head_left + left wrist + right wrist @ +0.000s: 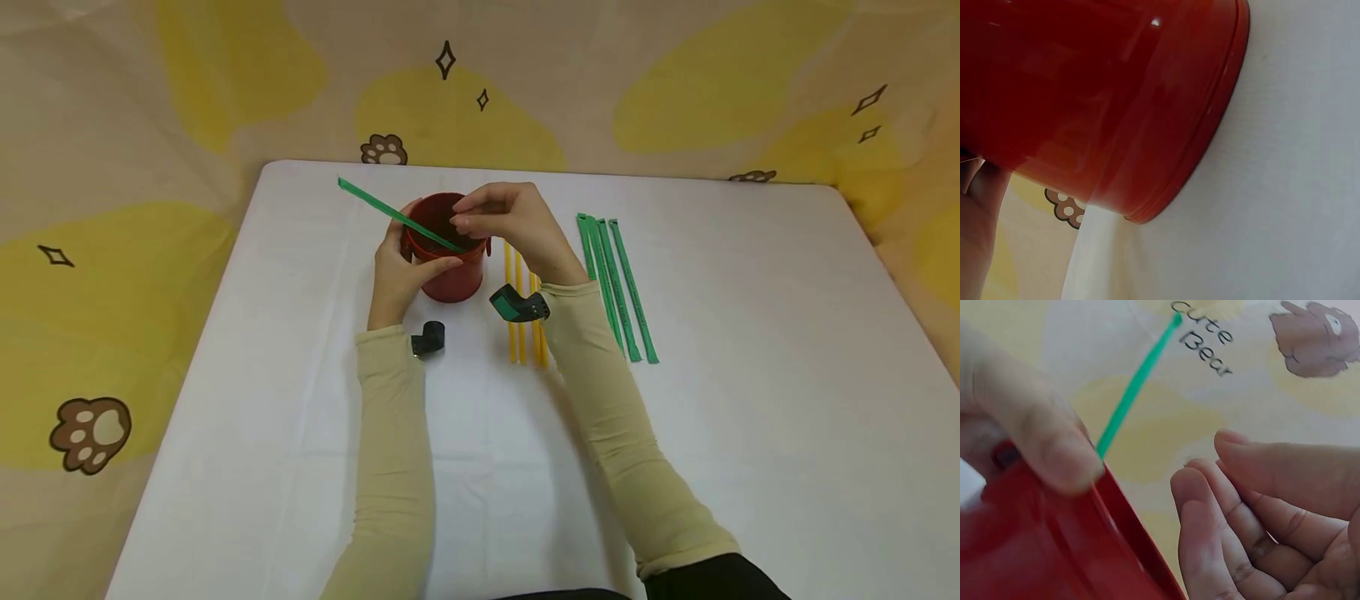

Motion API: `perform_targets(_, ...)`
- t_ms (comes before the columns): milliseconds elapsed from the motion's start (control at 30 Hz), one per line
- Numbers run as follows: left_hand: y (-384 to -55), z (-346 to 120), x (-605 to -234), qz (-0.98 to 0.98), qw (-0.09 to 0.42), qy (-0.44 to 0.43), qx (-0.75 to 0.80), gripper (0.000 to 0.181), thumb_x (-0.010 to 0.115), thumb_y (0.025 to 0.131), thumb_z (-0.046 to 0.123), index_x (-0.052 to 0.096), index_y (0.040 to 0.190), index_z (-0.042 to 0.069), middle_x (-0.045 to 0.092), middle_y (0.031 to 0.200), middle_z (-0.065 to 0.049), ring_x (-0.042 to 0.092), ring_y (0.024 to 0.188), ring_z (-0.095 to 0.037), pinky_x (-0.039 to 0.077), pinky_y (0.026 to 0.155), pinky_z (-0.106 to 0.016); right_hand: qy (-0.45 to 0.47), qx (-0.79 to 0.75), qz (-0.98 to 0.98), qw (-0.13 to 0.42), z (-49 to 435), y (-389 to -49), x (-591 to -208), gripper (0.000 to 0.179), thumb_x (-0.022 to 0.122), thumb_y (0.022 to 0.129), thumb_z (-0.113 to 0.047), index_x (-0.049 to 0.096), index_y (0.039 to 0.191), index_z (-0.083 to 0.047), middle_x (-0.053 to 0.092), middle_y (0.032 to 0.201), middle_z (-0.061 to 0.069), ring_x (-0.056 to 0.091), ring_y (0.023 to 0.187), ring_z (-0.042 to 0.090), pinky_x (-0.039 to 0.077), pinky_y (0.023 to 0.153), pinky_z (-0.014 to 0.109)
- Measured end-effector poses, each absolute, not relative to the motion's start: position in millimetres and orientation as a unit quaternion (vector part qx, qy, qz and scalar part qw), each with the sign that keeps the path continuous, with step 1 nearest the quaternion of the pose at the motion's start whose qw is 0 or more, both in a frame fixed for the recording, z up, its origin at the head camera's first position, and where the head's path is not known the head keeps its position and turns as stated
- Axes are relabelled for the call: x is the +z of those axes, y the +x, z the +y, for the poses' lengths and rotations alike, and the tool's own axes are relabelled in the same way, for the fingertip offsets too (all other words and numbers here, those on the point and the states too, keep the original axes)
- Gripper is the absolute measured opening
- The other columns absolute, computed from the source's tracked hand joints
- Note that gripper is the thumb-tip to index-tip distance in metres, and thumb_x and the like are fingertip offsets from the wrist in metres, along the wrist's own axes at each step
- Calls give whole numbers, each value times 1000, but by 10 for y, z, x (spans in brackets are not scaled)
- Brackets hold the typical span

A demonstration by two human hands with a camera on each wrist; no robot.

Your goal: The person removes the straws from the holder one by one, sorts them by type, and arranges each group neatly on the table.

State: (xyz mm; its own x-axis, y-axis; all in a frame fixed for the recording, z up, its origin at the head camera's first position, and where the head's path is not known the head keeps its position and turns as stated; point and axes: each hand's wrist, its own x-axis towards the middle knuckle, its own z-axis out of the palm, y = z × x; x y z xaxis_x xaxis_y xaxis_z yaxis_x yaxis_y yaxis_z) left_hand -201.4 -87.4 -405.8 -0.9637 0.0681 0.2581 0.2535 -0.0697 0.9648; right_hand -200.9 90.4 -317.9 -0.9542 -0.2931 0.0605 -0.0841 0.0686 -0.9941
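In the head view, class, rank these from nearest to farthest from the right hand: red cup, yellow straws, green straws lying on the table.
1. Red cup: directly under the right hand, held by the left.
2. Yellow straws: just below the wrist.
3. Green straws: farther right on the table.

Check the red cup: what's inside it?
One green straw leans in the red cup, its top sticking out over the rim to the left. The right hand covers the opening, so the rest inside is hidden.
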Motion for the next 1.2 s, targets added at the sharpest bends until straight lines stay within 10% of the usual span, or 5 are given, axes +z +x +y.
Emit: perform_targets(1200, -1992, -867, -4048, -658, 64, -122, -741, 67, 82, 69, 2, 49, 128, 3, 57, 121, -9, 53, 110, -17, 40, 100, -29, -209, -535, 818, 26, 344, -2155, -3216, 17, 77, 77, -5, 71, 92, -2, 69, 84, 5, 65, 76, 11, 52, 72, 24)
